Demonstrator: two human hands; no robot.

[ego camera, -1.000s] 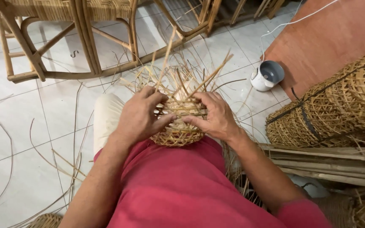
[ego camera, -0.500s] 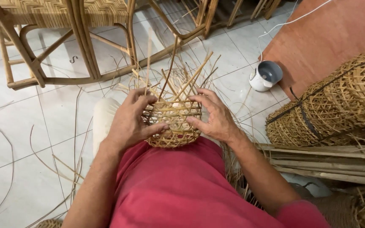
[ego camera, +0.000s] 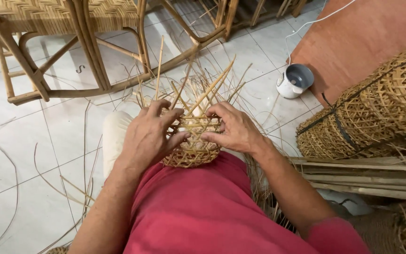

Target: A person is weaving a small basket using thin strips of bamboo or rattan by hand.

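A small half-woven rattan basket [ego camera: 191, 153] rests against my red-shirted lap, with several loose strips [ego camera: 203, 91] sticking up from its rim. My left hand [ego camera: 149, 136] clasps the basket's left side, fingers curled over the rim. On the right side my right hand [ego camera: 233, 129] grips the weave, its fingertips pinching strips near the top edge.
A rattan chair [ego camera: 85, 51] stands at the back left on the white tiled floor. A stack of finished open-weave baskets [ego camera: 377, 113] lies at the right, above a bundle of bamboo slats [ego camera: 367, 176]. A small white pot [ego camera: 294, 81] sits by a reddish board. Loose strips litter the floor.
The basket has been tipped up so its rim and free strips point away from me. Both hands stayed on it and shifted around its sides.
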